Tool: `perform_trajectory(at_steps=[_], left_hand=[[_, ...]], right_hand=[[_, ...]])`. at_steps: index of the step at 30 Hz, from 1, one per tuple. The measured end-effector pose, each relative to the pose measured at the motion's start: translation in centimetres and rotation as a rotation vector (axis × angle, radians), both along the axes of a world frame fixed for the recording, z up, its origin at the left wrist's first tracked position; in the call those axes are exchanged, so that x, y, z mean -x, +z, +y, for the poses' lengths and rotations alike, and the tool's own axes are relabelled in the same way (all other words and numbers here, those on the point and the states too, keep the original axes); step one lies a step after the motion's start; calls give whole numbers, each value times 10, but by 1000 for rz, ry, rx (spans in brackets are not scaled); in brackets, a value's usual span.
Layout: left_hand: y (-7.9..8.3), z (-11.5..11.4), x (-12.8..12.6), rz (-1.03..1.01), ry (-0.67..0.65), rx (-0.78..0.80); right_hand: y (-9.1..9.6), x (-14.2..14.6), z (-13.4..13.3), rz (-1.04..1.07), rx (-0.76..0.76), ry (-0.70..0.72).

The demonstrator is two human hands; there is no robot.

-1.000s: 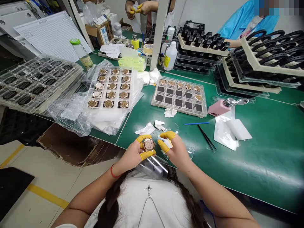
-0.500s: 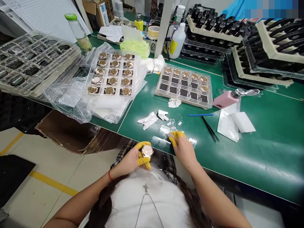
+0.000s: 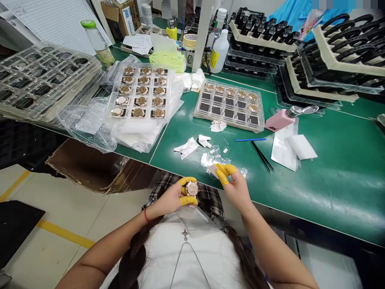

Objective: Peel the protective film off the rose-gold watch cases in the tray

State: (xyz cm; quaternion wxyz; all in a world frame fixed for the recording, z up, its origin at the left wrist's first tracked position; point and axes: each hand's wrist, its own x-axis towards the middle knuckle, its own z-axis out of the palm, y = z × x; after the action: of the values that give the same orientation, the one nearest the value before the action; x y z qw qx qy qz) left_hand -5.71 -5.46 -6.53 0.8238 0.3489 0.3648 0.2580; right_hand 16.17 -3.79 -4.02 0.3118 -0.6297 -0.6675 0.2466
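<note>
My left hand [image 3: 177,195] wears yellow finger cots and pinches a round rose-gold watch case [image 3: 191,188] just off the near edge of the green table [image 3: 331,188]. My right hand [image 3: 233,182], also in yellow cots, rests at the table edge with its fingertips closed on a small white wipe [image 3: 214,168] among clear film scraps [image 3: 210,158]. The two hands are a short way apart.
A clear tray of gold watch cases [image 3: 140,91] sits on plastic bags at left. A second tray with dark pockets [image 3: 230,104] lies mid-table. Black tweezers [image 3: 262,157], a blue stick [image 3: 249,139], a pink dispenser [image 3: 279,120], white papers [image 3: 293,148], bottles and strap racks [image 3: 327,52] stand around.
My hands have separated: the left has drawn the watch case back toward my body, and the right has moved to the film scraps at the table edge.
</note>
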Motion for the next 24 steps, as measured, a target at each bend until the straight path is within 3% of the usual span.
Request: perform_trajectory(at_steps=[3,8,12,15,18,24], left_hand=[[-16,10,-11,-3,137,-75],[-36,18,-20,108,179,-222],[-39,17,-19,139,153,-263],[-38,18,-18,193,142,-300],[-36,19,-18,233,133,-340],[-39,18,-17,263,129,-385]], right_hand=[[0,9,-6,-18,-92,146],[-9,31,-9,-185,-155,354],[-14,39,6,-389,-140,347],[-11,36,22,-396,-93,356],[-6,28,30,-350,-109,458],[2,25,21,-533,-236,688]])
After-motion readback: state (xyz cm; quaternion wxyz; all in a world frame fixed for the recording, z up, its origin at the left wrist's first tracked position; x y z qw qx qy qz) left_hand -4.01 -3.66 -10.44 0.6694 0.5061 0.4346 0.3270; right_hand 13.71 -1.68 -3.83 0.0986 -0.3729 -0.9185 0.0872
